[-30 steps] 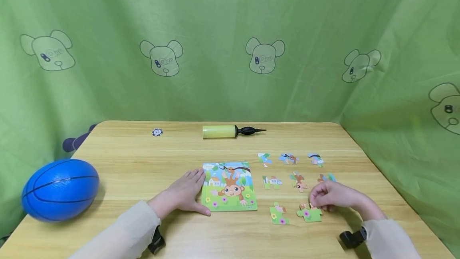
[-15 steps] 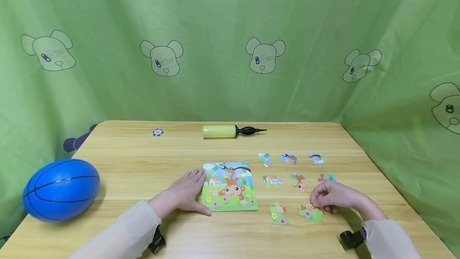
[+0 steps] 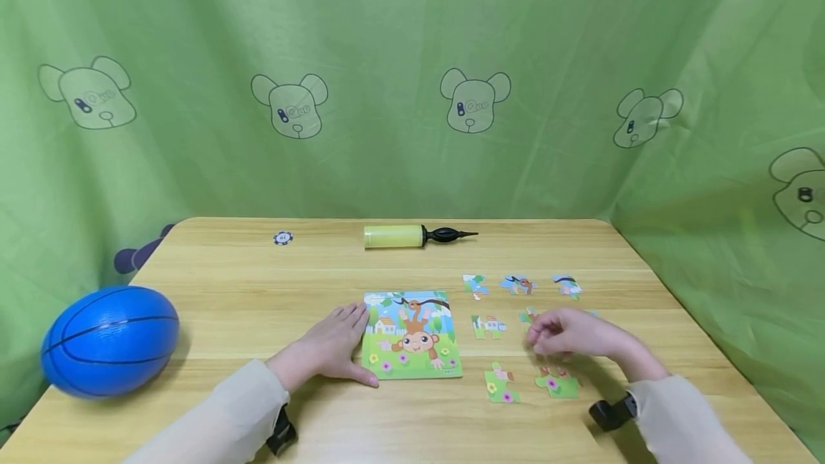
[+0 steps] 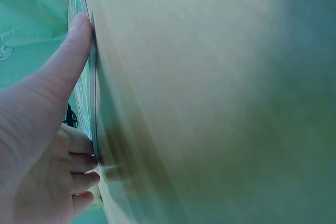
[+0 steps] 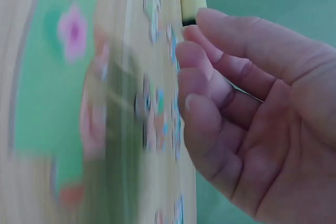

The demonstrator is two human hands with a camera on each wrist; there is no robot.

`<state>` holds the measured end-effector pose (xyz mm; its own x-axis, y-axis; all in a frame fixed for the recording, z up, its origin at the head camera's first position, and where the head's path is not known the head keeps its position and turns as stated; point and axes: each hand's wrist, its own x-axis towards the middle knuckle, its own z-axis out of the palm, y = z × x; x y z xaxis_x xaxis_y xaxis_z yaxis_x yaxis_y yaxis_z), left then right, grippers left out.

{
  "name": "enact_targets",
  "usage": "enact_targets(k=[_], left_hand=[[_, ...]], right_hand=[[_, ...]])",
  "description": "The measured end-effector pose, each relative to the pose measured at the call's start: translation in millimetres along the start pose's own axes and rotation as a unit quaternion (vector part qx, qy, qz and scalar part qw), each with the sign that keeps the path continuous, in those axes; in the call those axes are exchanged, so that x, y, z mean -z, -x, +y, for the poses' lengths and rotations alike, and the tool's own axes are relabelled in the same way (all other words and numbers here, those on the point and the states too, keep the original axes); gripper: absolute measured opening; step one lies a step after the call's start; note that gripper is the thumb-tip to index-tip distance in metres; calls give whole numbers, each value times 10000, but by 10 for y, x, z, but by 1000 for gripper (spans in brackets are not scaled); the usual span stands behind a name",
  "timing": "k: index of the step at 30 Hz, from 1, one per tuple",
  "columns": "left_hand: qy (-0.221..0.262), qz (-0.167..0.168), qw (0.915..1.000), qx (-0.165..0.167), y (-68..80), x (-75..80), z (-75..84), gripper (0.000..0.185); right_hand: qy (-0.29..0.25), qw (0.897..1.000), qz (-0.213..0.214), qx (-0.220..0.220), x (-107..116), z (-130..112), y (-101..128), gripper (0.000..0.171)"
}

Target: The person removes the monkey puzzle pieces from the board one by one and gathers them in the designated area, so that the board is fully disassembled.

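Green-curtained tabletop: left hand flat against the puzzle board, right hand, loosely curled and empty, just slid from the flower piece to the monkey piece.

On the tabletop, the puzzle board lies near the middle, with the left hand touching its left edge. Loose puzzle pieces are spread to its right, the right hand among them. The pump lies behind the board, the ball far left.
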<state>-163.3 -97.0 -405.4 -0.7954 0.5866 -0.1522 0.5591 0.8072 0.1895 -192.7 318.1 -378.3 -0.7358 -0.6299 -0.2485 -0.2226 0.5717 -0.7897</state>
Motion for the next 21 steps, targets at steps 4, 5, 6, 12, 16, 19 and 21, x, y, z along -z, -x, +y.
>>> enact_targets(k=[4,5,6,12,16,19,21], left_hand=[[-14,6,10000,-15,-2,-4,-3,114],[-24,12,10000,-19,-2,-5,-4,114],[-33,14,10000,-20,-3,-6,-6,114],[-52,38,10000,-31,-7,-16,-15,114],[-39,41,10000,-27,-5,-15,-14,114],[-62,23,10000,-8,-1,-16,-12,114],[-77,16,10000,-5,1,-19,-11,114]], right_hand=[[317,9990,71,293,-110,-138,-186,19],[411,9985,126,339,-142,-167,-239,19],[502,9978,186,397,-175,-200,-289,19],[636,9957,372,570,-395,-354,-579,18],[646,9952,297,669,-529,-436,-711,19],[673,9951,216,692,-602,-477,-782,22],[758,9943,168,724,-638,-494,-821,25]])
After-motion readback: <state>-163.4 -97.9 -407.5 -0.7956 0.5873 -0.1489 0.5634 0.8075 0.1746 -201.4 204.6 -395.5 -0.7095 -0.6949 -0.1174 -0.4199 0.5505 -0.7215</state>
